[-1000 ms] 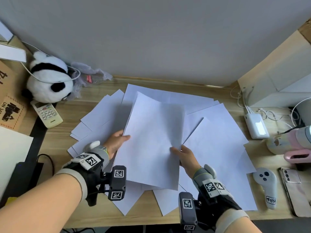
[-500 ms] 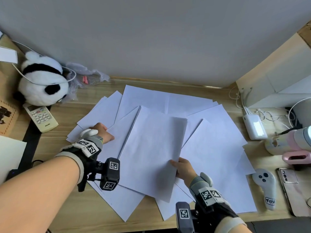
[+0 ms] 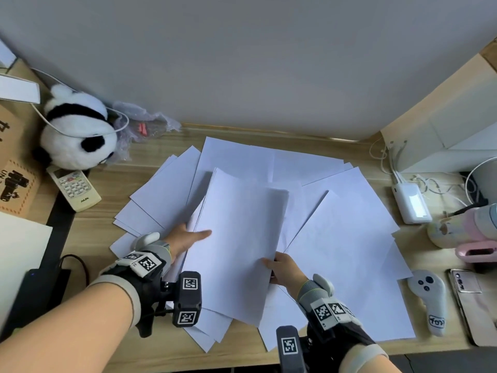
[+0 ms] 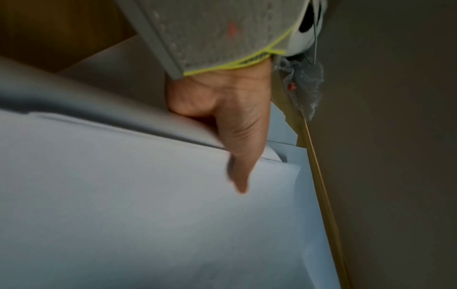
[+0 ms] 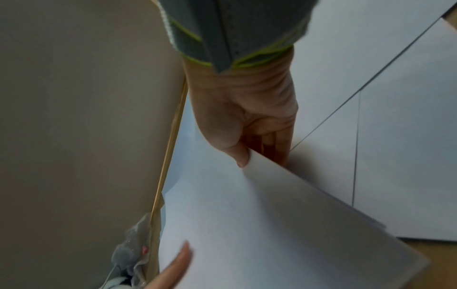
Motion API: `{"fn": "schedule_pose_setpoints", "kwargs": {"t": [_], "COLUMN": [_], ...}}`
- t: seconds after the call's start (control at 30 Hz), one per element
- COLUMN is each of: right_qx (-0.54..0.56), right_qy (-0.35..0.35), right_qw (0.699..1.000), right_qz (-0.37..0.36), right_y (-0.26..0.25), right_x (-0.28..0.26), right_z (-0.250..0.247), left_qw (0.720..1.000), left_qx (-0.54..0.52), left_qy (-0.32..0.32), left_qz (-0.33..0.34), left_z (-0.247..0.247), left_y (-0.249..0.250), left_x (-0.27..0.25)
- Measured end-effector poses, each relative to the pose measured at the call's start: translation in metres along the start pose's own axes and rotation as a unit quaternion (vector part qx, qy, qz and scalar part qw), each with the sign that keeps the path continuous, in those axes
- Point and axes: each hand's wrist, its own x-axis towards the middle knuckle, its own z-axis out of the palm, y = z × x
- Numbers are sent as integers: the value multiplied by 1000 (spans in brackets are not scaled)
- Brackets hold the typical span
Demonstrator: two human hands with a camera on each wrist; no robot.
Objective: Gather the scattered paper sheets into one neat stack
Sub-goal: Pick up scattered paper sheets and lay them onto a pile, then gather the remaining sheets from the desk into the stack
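A stack of white paper sheets (image 3: 239, 238) is held just above the desk's middle. My left hand (image 3: 185, 238) grips its left edge; the thumb (image 4: 239, 172) lies on top and the fingers are hidden below. At the stack's near right edge my right hand (image 3: 282, 269) pinches it, thumb (image 5: 237, 154) above and fingers (image 5: 277, 144) under. Loose sheets lie fanned out on the desk to the left (image 3: 161, 195), at the back (image 3: 269, 160) and on the right (image 3: 344, 238), partly under the stack.
A panda plush (image 3: 75, 130) and a remote (image 3: 74, 188) sit at the back left. On the right are a white power bank (image 3: 410, 203), a pink object (image 3: 476, 238), a grey controller (image 3: 429, 302) and a phone (image 3: 468, 289). The wall is close behind.
Half a second ago my left hand was out on the loose sheets at the left; it has come back to the stack's left edge. My right hand kept its hold throughout.
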Motion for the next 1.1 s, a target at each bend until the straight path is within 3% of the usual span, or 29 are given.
{"fn": "schedule_pose_setpoints", "kwargs": {"t": [0.1,0.17,0.33,0.43,0.57,0.67,0.8,0.93,1.03,1.1], "right_qx": [11,57,113,90,77,132,124,143,143,133], "right_qy": [10,56,304,387,493,481,432,344,276,219], "right_qw": [1000,996,943,918,862,861,893,926,948,966], "right_qz": [-23,-46,-70,-15,91,102,19,-57,-63,-43], "right_y": [-1,-2,12,30,54,68,74,70,63,60], "right_x": [0,0,3,-1,-11,-16,-17,-23,-25,-23], "right_z": [-3,-13,-70,-107,-142,-154,-156,-148,-143,-135], "left_qw": [999,1000,993,989,989,990,990,980,976,984], "left_qx": [30,-8,-121,-139,-122,-106,-93,-126,-133,-97], "left_qy": [18,26,-17,-44,-78,-91,-105,-152,-172,-148], "left_qz": [-12,-13,-2,-3,-13,-18,-14,2,12,23], "left_z": [5,4,2,16,41,62,76,81,82,83], "left_y": [4,12,17,30,37,36,32,36,42,41], "left_x": [-10,-18,-6,-21,-37,-38,-39,-40,-42,-39]}}
